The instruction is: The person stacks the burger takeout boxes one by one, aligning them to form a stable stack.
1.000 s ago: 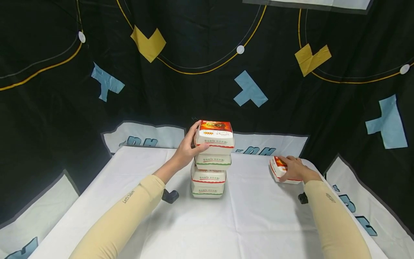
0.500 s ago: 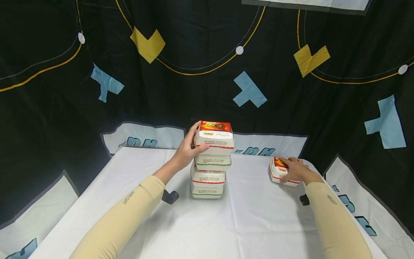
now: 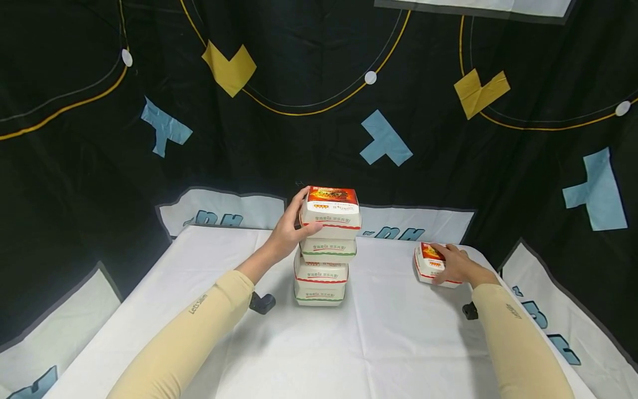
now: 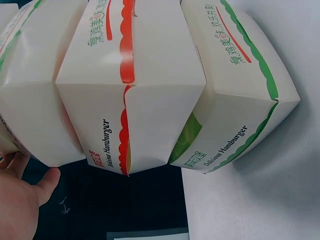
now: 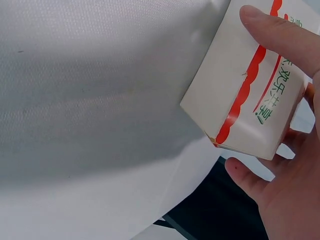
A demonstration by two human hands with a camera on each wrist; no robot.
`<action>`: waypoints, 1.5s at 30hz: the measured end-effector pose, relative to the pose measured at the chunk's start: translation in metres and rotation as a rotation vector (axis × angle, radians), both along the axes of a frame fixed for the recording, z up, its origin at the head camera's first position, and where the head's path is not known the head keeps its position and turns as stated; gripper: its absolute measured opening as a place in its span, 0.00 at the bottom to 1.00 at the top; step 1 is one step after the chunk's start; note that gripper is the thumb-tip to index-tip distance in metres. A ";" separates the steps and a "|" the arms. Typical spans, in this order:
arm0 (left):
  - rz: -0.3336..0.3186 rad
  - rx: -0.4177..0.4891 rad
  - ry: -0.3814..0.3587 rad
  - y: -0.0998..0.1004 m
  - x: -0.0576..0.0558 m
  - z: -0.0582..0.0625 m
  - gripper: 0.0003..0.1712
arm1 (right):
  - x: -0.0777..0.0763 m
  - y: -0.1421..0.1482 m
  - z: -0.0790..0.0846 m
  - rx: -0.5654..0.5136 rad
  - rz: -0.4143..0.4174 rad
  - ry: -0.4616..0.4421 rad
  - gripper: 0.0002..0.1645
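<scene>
Several white paper hamburger boxes [image 3: 321, 274] form a stack mid-table, with red and green scalloped trims alternating. My left hand [image 3: 286, 230] grips the topmost box [image 3: 333, 216] from its left side, thumb across the front and fingers mostly hidden behind. In the left wrist view the lower boxes [image 4: 150, 110] lean unevenly on one another, and the left hand [image 4: 20, 200] shows at the corner. Off to the right, my right hand [image 3: 456, 266] holds a single red-trimmed hamburger box [image 3: 425, 269]. Its thumb [image 5: 280, 32] lies along the front of that box [image 5: 250, 100].
A white cloth covers the table [image 3: 309, 354], whose right edge runs close beside the right hand. Behind stands a black curtain [image 3: 299, 149] with yellow and blue tape shapes. A dark wrist-worn piece [image 3: 262, 303] shows by the left forearm.
The right hand and its box have shifted slightly nearer and to the left, the box turning a little. The left hand and the stack look the same.
</scene>
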State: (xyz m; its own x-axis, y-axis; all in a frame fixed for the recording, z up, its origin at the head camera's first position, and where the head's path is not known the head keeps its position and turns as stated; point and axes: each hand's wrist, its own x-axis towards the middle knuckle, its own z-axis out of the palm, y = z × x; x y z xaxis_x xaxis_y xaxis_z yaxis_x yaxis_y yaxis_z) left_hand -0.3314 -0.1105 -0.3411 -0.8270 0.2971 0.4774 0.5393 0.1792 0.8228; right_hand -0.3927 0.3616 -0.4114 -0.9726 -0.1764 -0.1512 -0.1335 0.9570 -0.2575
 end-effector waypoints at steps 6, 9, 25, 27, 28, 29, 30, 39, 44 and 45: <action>-0.005 0.002 0.004 0.001 0.000 0.000 0.50 | 0.000 -0.001 0.000 -0.001 -0.001 0.006 0.64; 0.002 0.002 0.012 0.001 -0.001 -0.001 0.49 | -0.001 -0.001 -0.001 -0.005 -0.010 0.004 0.64; -0.011 0.012 0.009 0.002 -0.001 0.001 0.49 | 0.006 -0.003 0.012 -0.035 0.014 0.027 0.63; -0.019 0.014 0.006 0.002 0.000 0.003 0.50 | 0.006 -0.004 0.017 -0.029 0.022 0.040 0.63; -0.022 0.012 0.004 0.002 0.001 0.004 0.50 | 0.006 -0.005 0.019 -0.024 0.028 0.047 0.62; -0.025 0.010 0.001 0.002 0.002 0.005 0.50 | 0.006 -0.005 0.021 -0.019 0.034 0.054 0.62; -0.025 0.006 -0.004 0.002 0.002 0.006 0.51 | 0.006 -0.006 0.023 -0.017 0.038 0.060 0.62; -0.011 -0.015 -0.005 0.002 0.001 0.005 0.51 | 0.009 -0.013 0.035 -0.020 0.066 0.096 0.60; -0.001 -0.008 0.014 0.002 -0.001 0.001 0.50 | 0.011 -0.018 0.042 -0.024 0.060 0.089 0.60; -0.002 -0.006 0.016 0.001 -0.001 0.000 0.50 | 0.012 -0.019 0.043 -0.025 0.065 0.091 0.60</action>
State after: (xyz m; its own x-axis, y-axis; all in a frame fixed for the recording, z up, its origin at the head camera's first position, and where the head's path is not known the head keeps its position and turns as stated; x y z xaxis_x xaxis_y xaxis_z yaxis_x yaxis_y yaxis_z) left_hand -0.3323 -0.1090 -0.3410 -0.8189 0.3012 0.4887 0.5525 0.1828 0.8132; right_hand -0.3809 0.3425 -0.3680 -0.9685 -0.2424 -0.0574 -0.2193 0.9391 -0.2647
